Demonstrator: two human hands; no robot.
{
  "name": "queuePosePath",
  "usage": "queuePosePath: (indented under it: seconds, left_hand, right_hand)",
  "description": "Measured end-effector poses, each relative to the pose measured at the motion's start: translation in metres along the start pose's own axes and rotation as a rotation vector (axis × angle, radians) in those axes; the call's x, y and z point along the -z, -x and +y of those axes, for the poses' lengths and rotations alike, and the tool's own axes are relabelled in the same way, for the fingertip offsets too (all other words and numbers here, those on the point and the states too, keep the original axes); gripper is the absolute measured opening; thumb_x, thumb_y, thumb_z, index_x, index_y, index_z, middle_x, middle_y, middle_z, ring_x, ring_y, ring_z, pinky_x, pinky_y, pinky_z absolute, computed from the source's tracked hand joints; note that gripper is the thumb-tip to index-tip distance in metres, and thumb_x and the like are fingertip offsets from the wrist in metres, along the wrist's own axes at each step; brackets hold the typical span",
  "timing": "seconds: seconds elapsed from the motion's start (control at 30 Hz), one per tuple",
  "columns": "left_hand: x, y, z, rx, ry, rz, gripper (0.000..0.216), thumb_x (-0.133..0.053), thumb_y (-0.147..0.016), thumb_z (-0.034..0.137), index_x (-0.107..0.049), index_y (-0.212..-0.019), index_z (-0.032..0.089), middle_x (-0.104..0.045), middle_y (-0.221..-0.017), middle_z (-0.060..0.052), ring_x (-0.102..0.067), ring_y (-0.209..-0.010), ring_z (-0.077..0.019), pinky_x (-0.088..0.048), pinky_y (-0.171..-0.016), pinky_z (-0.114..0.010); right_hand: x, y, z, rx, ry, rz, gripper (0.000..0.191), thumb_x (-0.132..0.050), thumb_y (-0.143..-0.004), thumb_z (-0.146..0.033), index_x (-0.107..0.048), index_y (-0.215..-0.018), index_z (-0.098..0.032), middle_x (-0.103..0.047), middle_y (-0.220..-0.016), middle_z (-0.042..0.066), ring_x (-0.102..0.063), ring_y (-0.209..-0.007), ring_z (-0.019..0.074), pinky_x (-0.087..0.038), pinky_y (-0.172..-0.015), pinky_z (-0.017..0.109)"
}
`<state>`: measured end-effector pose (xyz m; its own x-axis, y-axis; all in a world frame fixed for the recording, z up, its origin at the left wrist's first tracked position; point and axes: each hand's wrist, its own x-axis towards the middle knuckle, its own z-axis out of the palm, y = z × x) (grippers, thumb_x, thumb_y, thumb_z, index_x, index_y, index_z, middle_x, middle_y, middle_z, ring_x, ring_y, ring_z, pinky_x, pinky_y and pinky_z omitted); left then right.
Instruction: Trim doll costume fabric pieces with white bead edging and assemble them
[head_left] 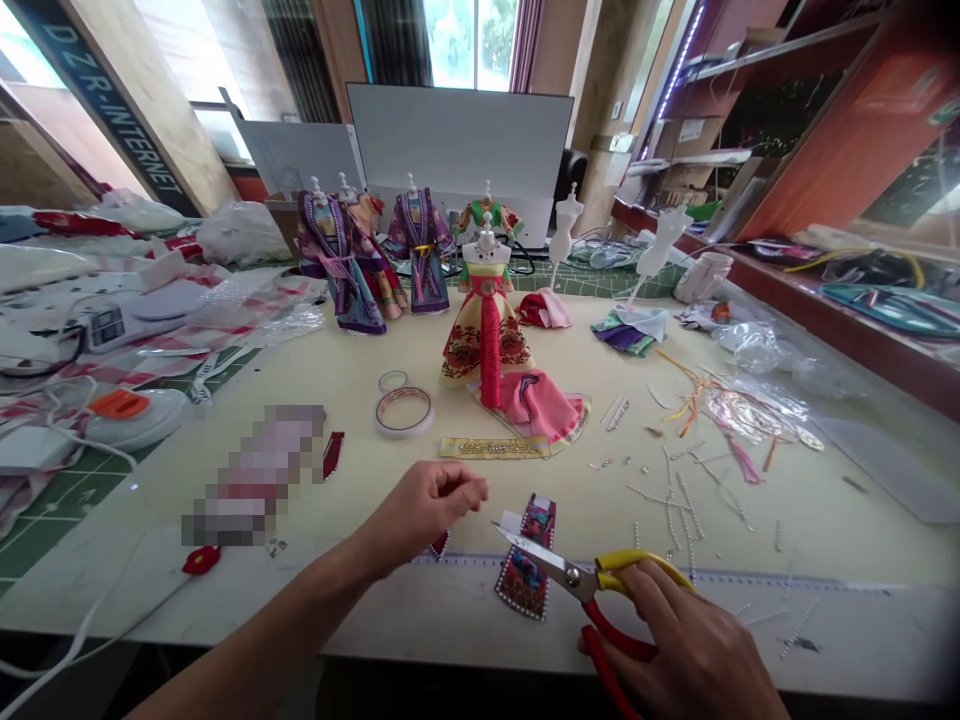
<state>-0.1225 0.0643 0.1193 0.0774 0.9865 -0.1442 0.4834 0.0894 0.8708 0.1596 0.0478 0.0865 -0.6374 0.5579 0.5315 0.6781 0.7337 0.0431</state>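
My right hand (682, 630) grips a pair of scissors (576, 577) with red and yellow handles. Their blades point up and left, over a small bead-edged patterned fabric piece (534, 590) lying on the table. Just left of the scissor tips, my left hand (435, 505) hovers with thumb and fingers pinched together; whatever is between them, if anything, is too small to see. A white bit of paper or tape (511, 522) shows beside the patterned piece. Under my left hand peeks another dark red beaded piece (440, 545), mostly hidden.
Ahead stands a doll form in a red and gold dress (487, 330), with robed forms (418, 245) behind. A tape roll (403, 412), a yellow trim strip (495, 447) and pink fabric (540, 405) lie between. Bead chains (679, 505) scatter at right; a cable (142, 610) crosses the left.
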Motion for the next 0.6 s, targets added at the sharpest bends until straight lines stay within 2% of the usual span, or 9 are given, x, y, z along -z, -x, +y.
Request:
queuePosePath:
  seconds: [0.1, 0.23, 0.4, 0.6]
  left_hand:
    - [-0.011, 0.007, 0.007, 0.075, 0.135, -0.117, 0.03, -0.052, -0.082, 0.041, -0.062, -0.072, 0.015, -0.057, -0.063, 0.0, -0.047, -0.056, -0.0104, -0.035, -0.05, -0.021]
    - [-0.015, 0.008, 0.008, 0.12, 0.241, -0.167, 0.021, -0.057, -0.077, 0.034, -0.06, -0.071, 0.014, -0.053, -0.063, 0.002, -0.044, -0.057, -0.0094, -0.033, -0.053, -0.021]
    - [-0.018, 0.011, 0.011, 0.124, 0.286, -0.16, 0.013, -0.059, -0.072, 0.027, -0.058, -0.068, 0.014, -0.05, -0.06, 0.002, -0.04, -0.056, -0.0092, -0.029, -0.052, -0.021]
    - [-0.023, 0.017, 0.016, 0.069, 0.307, -0.095, 0.015, -0.058, -0.075, 0.028, -0.056, -0.067, 0.015, -0.05, -0.064, 0.001, -0.041, -0.061, -0.0108, -0.031, -0.057, -0.023]
  right_hand:
    - [0.0, -0.001, -0.001, 0.023, 0.001, 0.002, 0.037, -0.035, -0.094, -0.041, -0.056, -0.09, -0.011, -0.069, -0.074, 0.011, -0.067, -0.056, 0.0193, -0.052, -0.045, 0.027]
    - [0.002, -0.002, -0.004, 0.023, 0.009, 0.013, 0.037, -0.034, -0.094, -0.041, -0.057, -0.088, -0.013, -0.069, -0.072, 0.009, -0.066, -0.055, 0.0186, -0.051, -0.045, 0.027]
    - [0.004, -0.001, -0.003, 0.01, 0.003, 0.01, 0.035, -0.034, -0.094, -0.039, -0.057, -0.088, -0.013, -0.069, -0.072, 0.01, -0.066, -0.057, 0.0185, -0.051, -0.047, 0.026]
    - [0.008, 0.0, -0.002, 0.007, -0.005, -0.035, 0.031, -0.04, -0.089, -0.04, -0.055, -0.091, -0.013, -0.069, -0.077, 0.012, -0.068, -0.062, 0.0205, -0.053, -0.049, 0.027]
